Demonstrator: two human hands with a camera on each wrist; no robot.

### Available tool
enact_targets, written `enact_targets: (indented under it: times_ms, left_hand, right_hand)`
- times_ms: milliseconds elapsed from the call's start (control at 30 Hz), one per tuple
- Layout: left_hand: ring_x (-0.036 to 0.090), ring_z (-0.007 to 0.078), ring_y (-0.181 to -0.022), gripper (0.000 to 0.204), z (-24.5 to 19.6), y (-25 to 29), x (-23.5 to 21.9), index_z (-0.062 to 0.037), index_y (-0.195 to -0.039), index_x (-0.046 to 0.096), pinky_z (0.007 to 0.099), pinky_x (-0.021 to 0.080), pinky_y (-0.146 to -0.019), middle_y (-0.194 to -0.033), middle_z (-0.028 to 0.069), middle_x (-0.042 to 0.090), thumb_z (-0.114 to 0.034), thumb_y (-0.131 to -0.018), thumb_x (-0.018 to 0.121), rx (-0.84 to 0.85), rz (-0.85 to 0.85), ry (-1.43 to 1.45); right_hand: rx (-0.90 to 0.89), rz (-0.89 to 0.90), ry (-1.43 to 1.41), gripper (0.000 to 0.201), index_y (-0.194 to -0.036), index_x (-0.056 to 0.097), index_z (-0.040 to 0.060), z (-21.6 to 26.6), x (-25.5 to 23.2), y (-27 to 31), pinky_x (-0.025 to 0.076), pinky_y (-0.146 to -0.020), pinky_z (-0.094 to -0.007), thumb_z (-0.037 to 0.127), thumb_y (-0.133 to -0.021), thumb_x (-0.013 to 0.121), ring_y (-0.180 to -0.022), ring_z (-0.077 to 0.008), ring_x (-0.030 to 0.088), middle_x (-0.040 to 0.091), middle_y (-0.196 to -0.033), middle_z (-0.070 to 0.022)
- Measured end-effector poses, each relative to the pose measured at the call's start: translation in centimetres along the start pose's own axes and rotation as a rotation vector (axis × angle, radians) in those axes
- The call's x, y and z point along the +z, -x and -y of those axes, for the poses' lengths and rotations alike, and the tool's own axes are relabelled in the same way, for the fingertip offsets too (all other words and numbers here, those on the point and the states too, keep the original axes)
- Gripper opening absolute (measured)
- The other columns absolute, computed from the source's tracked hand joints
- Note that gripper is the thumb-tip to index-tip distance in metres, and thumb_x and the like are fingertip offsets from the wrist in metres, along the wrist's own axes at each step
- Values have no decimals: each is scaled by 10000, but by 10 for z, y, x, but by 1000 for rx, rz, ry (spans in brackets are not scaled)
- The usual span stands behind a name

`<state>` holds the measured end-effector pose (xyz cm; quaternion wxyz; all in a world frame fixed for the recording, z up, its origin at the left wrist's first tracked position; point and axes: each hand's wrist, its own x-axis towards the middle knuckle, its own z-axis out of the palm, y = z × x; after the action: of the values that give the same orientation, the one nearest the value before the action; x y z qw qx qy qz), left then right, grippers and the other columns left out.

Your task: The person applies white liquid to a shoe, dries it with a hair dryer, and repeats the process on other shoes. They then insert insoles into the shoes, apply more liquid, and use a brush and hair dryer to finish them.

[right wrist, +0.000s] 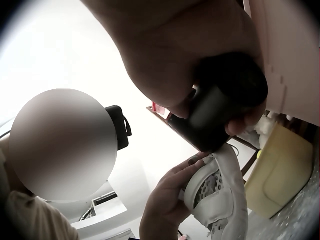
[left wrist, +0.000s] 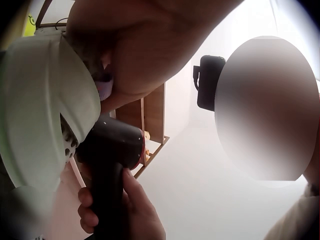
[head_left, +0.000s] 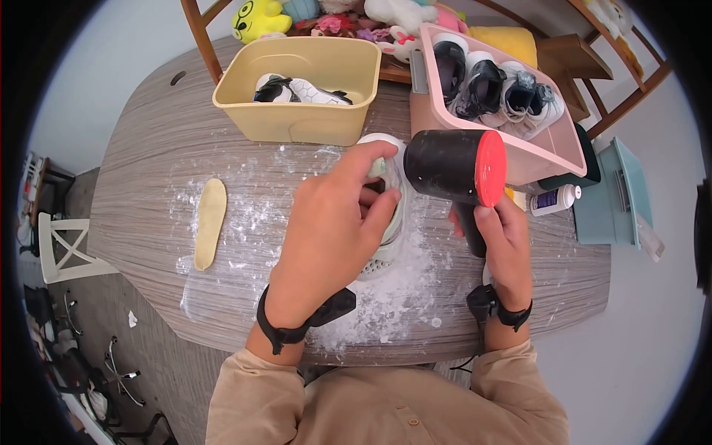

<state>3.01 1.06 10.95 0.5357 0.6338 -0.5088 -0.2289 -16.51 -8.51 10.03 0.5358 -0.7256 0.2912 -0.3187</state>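
My left hand [head_left: 330,215] holds a pale white-green shoe [left wrist: 35,110] over the table, its thumb and fingers curled at the shoe's opening. Perforated mesh shows on the shoe [right wrist: 235,200] in the right wrist view. From above, this hand covers much of it. My right hand [head_left: 508,241] grips the handle of a black hair dryer [head_left: 445,163], whose round rear end is red. The dryer's barrel points left, its front end close beside the shoe. To the left, a cream insole [head_left: 211,222] lies flat on the wood-grain table [head_left: 148,178].
White powder [head_left: 371,315] is scattered over the table. Behind stand a yellow bin [head_left: 297,127] with a shoe inside and a pink bin [head_left: 482,163] holding several shoes. A white bottle [head_left: 555,200] and a teal bin [head_left: 604,204] are at the right, plush toys [head_left: 256,21] on the shelf behind.
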Motion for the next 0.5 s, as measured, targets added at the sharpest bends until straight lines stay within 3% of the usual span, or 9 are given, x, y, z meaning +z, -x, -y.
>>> enact_targets:
  times_ms: [200, 300, 400, 500]
  left_hand:
    - [622, 95, -767, 380, 2, -4, -2, -49, -1163, 579, 223, 497, -681, -909, 121, 652, -3, -796, 666, -103, 13, 112]
    - [693, 220, -717, 372, 5, -4, -2, -16, -1147, 565, 287, 522, -655, -808, 192, 668, -34, -788, 663, -69, -11, 142]
    - [620, 97, -792, 394, 3, -4, -4, -39, -1173, 571, 219, 499, -698, -935, 111, 640, 12, -794, 663, -157, 3, 215]
    - [626, 103, -794, 402, 2, -5, -5, -34, -1181, 568, 220, 506, -700, -933, 118, 640, 21, -793, 660, -183, -22, 269]
  right_hand:
    - [22, 19, -77, 383, -1137, 555, -45, -3, 0, -1, 466, -642, -245, 291, -969, 483, -733, -110, 561, 623, -907, -79]
    - [19, 33, -79, 378, -1142, 548, -50, -4, -1, -1, 470, -644, -248, 278, -972, 470, -750, -115, 564, 620, -922, -78]
    - [18, 46, -79, 342, -1130, 555, -49, -5, -4, 0, 467, -655, -249, 236, -961, 472, -761, -121, 567, 622, -914, -80]
    - [35, 99, -44, 303, -1105, 572, -44, -3, -11, 1, 460, -684, -245, 191, -936, 481, -776, -127, 573, 623, -907, -82]
